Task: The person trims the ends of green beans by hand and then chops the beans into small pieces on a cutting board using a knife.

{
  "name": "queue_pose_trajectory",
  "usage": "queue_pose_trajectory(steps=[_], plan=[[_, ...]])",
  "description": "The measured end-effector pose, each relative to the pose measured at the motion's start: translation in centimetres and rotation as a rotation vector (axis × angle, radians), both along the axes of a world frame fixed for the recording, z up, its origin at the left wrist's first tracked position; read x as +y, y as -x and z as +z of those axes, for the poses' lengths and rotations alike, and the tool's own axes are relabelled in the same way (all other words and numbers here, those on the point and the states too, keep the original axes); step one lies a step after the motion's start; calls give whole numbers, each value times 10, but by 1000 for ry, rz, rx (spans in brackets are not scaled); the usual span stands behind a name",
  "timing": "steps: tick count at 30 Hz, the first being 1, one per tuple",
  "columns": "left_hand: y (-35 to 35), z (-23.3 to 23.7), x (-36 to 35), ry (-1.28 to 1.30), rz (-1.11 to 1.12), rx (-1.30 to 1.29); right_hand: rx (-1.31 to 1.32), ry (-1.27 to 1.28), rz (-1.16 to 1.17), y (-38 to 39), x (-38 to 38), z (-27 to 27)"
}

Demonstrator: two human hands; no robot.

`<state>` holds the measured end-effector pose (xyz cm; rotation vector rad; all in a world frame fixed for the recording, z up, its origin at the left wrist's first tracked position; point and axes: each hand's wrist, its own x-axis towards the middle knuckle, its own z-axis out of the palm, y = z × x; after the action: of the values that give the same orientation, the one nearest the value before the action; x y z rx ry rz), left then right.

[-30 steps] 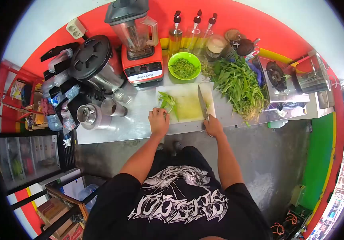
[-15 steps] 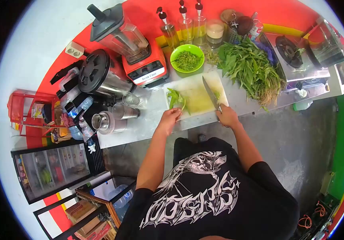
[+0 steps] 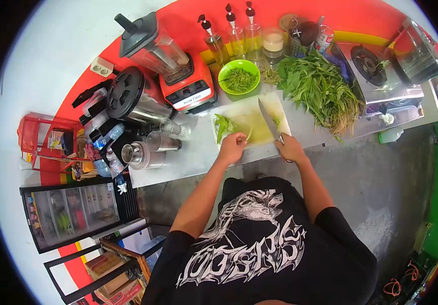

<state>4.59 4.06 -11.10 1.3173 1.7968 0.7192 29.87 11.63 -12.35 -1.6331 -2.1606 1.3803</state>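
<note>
My right hand (image 3: 289,148) grips the handle of a knife (image 3: 268,118), whose blade points away from me over the right part of a cutting board (image 3: 259,137). My left hand (image 3: 233,146) is closed at the board's front edge, pinching a thin pale green stem (image 3: 249,133). A few green leaves (image 3: 223,126) lie on the board's left side, just beyond that hand. Behind the board stands a green bowl (image 3: 239,77) of chopped greens. A large pile of leafy greens (image 3: 318,86) with roots lies to the right.
A red blender (image 3: 187,86), steel cups (image 3: 137,154) and a big steel container (image 3: 132,96) stand to the left. Pump bottles (image 3: 236,40) line the back wall. A gas stove (image 3: 376,76) is at the right, beyond the leafy pile.
My left hand has moved right, away from the leaves, with a thin stem in its fingers. My right hand and the knife stay nearly in place. The view has shifted slightly.
</note>
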Motion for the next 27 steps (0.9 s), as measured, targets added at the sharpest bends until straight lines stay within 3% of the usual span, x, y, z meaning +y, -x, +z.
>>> queue_pose_trajectory(steps=[2, 4, 5, 7, 8, 10, 12, 16, 22, 27], plan=[[-8, -8, 9, -54, 0, 4, -1, 19, -15, 0, -2, 0], [-17, -12, 16, -44, -79, 219, -46, -123, 10, -1, -7, 5], [-22, -14, 17, -44, -80, 208, -58, -123, 9, 0, -11, 0], [-30, -11, 18, -77, -68, 435, -78, -366, -49, 7, -20, -10], [-32, -9, 18, -91, -59, 550, -87, -365, -41, 9, -21, -11], [-34, -11, 16, -65, -48, 561, -87, -292, -102, 15, -24, 8], [-30, -18, 13, -212, -107, 619, -101, -301, -94, 19, -27, 20], [-29, -21, 6, -276, -222, 701, -72, -337, -37, 24, -32, 14], [-32, -20, 0, -274, -358, 937, -156, -344, -3, 30, -45, 1], [-35, -21, 2, -206, -368, 928, -259, -403, 19, 32, -48, 11]])
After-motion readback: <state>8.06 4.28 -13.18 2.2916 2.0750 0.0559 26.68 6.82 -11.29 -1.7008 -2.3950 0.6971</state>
